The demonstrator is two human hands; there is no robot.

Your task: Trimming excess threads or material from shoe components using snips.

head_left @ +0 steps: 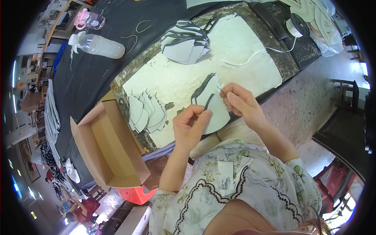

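Note:
My left hand (190,126) is closed, thumb and fingers pinching the left side of a pale grey-green cut piece (217,114) with a dark edge strip. My right hand (243,103) is closed too, its thumb and forefinger pinched at the piece's upper right edge, on what looks like the end of a thin dark strip. Just beyond lie pale pieces with black edges (201,89), partly hidden by the held one. A heap of dark-edged pieces (184,45) rests farther back on a white sheet (145,78). Plain pale pieces (147,111) fan out at the left.
An open cardboard box (107,145) stands left of the stone-like board (288,64). A spool of white tape (294,28) and a dark bar (268,19) are at the far right. Two bottles, one clear (102,46), one pink-topped (90,19), lie on black cloth.

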